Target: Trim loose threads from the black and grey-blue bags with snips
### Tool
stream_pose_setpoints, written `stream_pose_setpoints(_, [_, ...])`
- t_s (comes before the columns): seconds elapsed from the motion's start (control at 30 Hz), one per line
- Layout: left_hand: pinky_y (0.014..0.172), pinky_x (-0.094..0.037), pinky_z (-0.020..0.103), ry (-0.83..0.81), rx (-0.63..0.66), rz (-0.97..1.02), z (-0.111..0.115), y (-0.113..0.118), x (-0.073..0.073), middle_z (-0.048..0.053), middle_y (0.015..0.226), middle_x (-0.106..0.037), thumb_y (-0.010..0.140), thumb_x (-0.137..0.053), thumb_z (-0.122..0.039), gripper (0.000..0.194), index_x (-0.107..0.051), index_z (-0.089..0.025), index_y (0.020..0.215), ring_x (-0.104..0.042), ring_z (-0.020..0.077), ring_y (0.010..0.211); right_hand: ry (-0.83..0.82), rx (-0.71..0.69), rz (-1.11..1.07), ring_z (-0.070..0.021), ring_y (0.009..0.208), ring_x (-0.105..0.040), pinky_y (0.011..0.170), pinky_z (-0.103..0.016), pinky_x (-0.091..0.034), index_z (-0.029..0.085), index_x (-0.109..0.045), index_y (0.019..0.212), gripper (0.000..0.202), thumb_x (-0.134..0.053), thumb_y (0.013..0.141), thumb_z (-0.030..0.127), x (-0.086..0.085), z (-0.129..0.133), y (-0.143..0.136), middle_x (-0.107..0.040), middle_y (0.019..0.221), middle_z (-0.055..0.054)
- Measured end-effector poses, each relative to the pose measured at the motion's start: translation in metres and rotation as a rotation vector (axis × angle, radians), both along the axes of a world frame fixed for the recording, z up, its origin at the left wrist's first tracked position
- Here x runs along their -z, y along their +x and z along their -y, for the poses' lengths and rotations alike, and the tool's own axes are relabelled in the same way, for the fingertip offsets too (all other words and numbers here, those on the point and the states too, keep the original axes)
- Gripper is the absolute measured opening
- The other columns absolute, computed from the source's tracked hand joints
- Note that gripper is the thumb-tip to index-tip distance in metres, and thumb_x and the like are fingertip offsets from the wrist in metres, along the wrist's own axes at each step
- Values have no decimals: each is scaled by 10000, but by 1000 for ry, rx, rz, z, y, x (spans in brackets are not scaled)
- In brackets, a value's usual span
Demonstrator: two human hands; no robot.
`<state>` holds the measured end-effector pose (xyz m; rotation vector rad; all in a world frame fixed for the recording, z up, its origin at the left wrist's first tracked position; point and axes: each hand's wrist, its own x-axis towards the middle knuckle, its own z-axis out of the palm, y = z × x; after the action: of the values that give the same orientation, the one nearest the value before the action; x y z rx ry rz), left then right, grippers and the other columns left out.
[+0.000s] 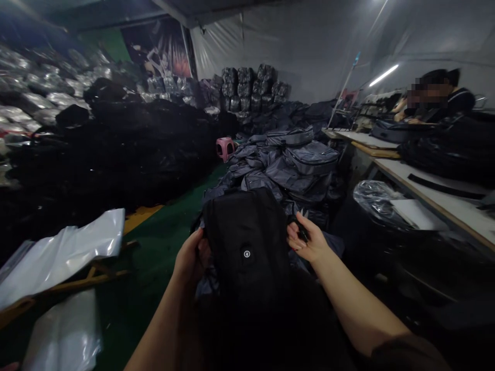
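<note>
A black bag [247, 221] with a small round white logo is held upright in front of me. My left hand [193, 255] grips its left side, the fingers partly hidden behind the fabric. At the bag's right side is my right hand [305, 239], its fingers curled around a small pair of dark-handled snips [302, 229] whose metal tips point up. Dark grey bags [294, 165] are piled just beyond the black bag. The bag's lower part fades into shadow.
Black bags [116, 139] form a large heap at left. Clear plastic sheets [77, 247] lie on a wooden stand at lower left. A pink stool [225, 149] stands mid-floor. Along the right runs a worktable [444, 188], with a person bent over it farther back.
</note>
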<state>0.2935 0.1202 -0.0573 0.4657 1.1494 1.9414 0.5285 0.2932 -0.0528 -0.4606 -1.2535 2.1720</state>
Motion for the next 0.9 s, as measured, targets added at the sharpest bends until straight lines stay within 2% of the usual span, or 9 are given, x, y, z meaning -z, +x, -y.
stream_pose_setpoints(0.17, [311, -240, 184, 17, -55, 203, 4, -6, -6, -51, 365, -318, 800, -576, -355, 441, -382, -183, 443, -300, 55, 320, 163, 50, 216, -36, 321, -217, 325, -186, -205, 143, -627, 749, 359, -594, 799, 497, 23, 9, 6, -459, 452, 60])
stream_pose_setpoints(0.27, [333, -278, 174, 55, -132, 199, 6, -16, -6, -56, 385, -334, 806, -578, -337, 412, -396, -179, 472, -327, 55, 340, 425, -42, 453, -101, 548, -535, 502, -219, -434, 160, -645, 1007, 402, -691, 730, 448, 47, 32, 20, -663, 803, -30])
stream_pose_setpoints(0.33, [344, -290, 165, 63, -150, 195, 5, -22, -5, -57, 401, -348, 806, -581, -329, 393, -403, -176, 491, -343, 52, 351, 628, -154, 554, -188, 835, -606, 721, -293, -479, 170, -630, 1087, 490, -730, 686, 434, 61, 47, 28, -661, 1019, -69])
stream_pose_setpoints(0.4, [342, -288, 159, 59, -161, 200, 3, -28, -4, -60, 407, -350, 808, -579, -327, 385, -400, -176, 502, -344, 49, 351, 798, -236, 609, -212, 877, -592, 754, -301, -456, 167, -661, 993, 417, -720, 689, 446, 70, 58, 32, -666, 973, -56])
stream_pose_setpoints(0.53, [359, -315, 134, 45, -193, 240, -3, -42, -3, -72, 416, -361, 819, -564, -307, 358, -392, -177, 534, -353, 35, 348, 950, -304, 709, -108, 581, -451, 523, -217, -332, 160, -600, 667, 346, -681, 709, 493, 71, 65, 33, -528, 607, 37])
stream_pose_setpoints(0.63, [398, -355, 108, 14, -224, 263, -5, -59, -2, -81, 419, -379, 846, -527, -284, 337, -391, -175, 557, -372, 20, 345, 843, -369, 659, -72, 527, -335, 483, -202, -256, 164, -493, 614, 380, -683, 716, 476, 59, 68, 36, -389, 547, 66])
stream_pose_setpoints(0.73, [408, -387, 129, -80, -228, 248, -4, -75, 4, -71, 405, -395, 868, -487, -301, 353, -390, -179, 552, -408, 38, 343, 576, -348, 474, -65, 503, -328, 465, -197, -252, 178, -440, 639, 373, -682, 733, 446, 48, 75, 37, -378, 545, 69])
stream_pose_setpoints(0.83, [406, -407, 169, -233, -212, 198, -6, -77, 21, -45, 429, -472, 837, -537, -294, 295, -459, -172, 581, -469, 73, 356, 287, -246, 264, -61, 436, -338, 416, -195, -239, 184, -454, 664, 368, -685, 718, 465, 44, 82, 32, -397, 507, 70])
stream_pose_setpoints(0.9, [448, -445, 204, -326, -189, 147, -10, -67, 38, -14, 485, -552, 781, -611, -266, 202, -524, -157, 635, -539, 108, 408, 150, -191, 189, -60, 393, -342, 388, -192, -227, 185, -461, 662, 364, -685, 715, 468, 46, 85, 24, -403, 467, 72])
